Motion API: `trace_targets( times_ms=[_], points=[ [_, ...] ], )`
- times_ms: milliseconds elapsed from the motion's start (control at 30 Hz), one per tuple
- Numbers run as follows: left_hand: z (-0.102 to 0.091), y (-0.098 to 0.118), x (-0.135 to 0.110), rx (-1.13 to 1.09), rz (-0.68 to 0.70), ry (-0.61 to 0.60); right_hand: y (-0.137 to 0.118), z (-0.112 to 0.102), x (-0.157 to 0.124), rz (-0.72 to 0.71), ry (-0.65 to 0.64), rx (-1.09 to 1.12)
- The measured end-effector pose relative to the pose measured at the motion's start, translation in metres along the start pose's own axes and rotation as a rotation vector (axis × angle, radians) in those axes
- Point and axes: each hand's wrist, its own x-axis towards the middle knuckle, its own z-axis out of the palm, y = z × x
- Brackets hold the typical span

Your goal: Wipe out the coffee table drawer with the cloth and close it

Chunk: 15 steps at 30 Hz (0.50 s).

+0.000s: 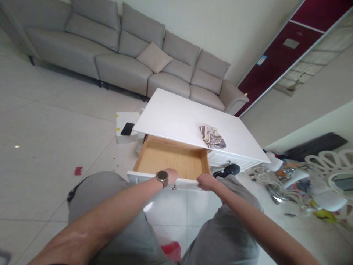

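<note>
A white low table stands in front of me with its wooden drawer pulled out and nothing visible inside. My left hand, a watch on its wrist, is curled over the drawer's white front panel. My right hand grips the same front edge a little to the right. A folded patterned cloth lies on the tabletop near the right side, apart from both hands. My knees in grey trousers are below the drawer.
A grey sectional sofa with a cushion lines the far wall. A white box with a black phone sits on the floor left of the table. Clutter of white chairs and cables lies at the right. A small red scrap is on the tiles.
</note>
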Motion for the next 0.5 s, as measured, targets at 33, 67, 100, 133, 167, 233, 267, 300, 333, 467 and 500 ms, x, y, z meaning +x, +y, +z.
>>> trace_targets(
  times_ms=[33, 67, 100, 133, 167, 233, 267, 300, 333, 467, 500],
  points=[
    [0.002, 0.003, -0.001, 0.011, -0.033, 0.004, -0.001, 0.001, 0.000, -0.018, -0.002, -0.004],
    [0.004, 0.007, -0.002, 0.021, -0.061, 0.010, -0.002, 0.002, -0.001, -0.032, -0.004, -0.003],
    [0.006, 0.010, -0.004, 0.027, -0.079, 0.018, -0.002, 0.003, -0.001, -0.042, -0.004, -0.001],
    [0.008, 0.013, -0.006, 0.031, -0.087, 0.023, -0.002, 0.004, -0.003, -0.053, -0.003, 0.004],
    [0.009, 0.016, -0.010, 0.033, -0.091, 0.024, -0.001, 0.005, -0.004, -0.066, -0.005, 0.015],
    [0.009, 0.020, -0.017, 0.023, -0.094, 0.018, 0.005, 0.003, -0.004, -0.116, -0.048, 0.092],
    [0.007, 0.021, -0.021, 0.015, -0.100, 0.008, 0.011, -0.001, -0.003, -0.160, -0.087, 0.177],
    [0.005, 0.023, -0.025, 0.007, -0.109, -0.003, 0.019, -0.006, 0.000, -0.205, -0.118, 0.285],
    [0.002, 0.025, -0.028, 0.003, -0.119, -0.012, 0.029, -0.014, 0.004, -0.248, -0.126, 0.413],
    [-0.015, 0.037, -0.033, 0.006, -0.137, -0.046, 0.086, -0.057, 0.029, -0.115, 0.439, 0.487],
    [-0.019, 0.040, -0.033, 0.006, -0.139, -0.052, 0.101, -0.069, 0.036, -0.054, 0.579, 0.385]
  ],
)
